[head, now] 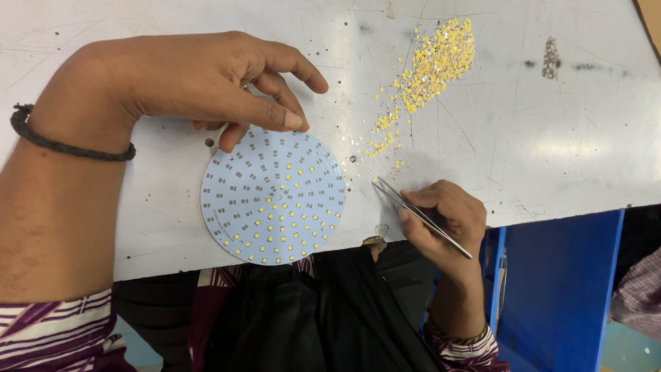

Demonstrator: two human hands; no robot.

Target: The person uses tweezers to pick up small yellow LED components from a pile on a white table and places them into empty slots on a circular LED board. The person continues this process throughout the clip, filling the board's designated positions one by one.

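Left hand point(200, 86) arches palm-down, fingers point(292, 120) spread and curled; right hand point(444, 217) is pinched closed, wrist bent.

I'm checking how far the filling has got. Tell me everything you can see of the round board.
The round board is a flat pale blue disc lying face up on the scratched white table, near its front edge. Rings of small pads cover it; yellow chips fill the lower and right parts, while the upper left pads look bare. The left hand touches its top rim with its fingertips.

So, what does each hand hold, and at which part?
The right hand grips metal tweezers around their middle. The left hand touches the top edge of the round board with fingertips.
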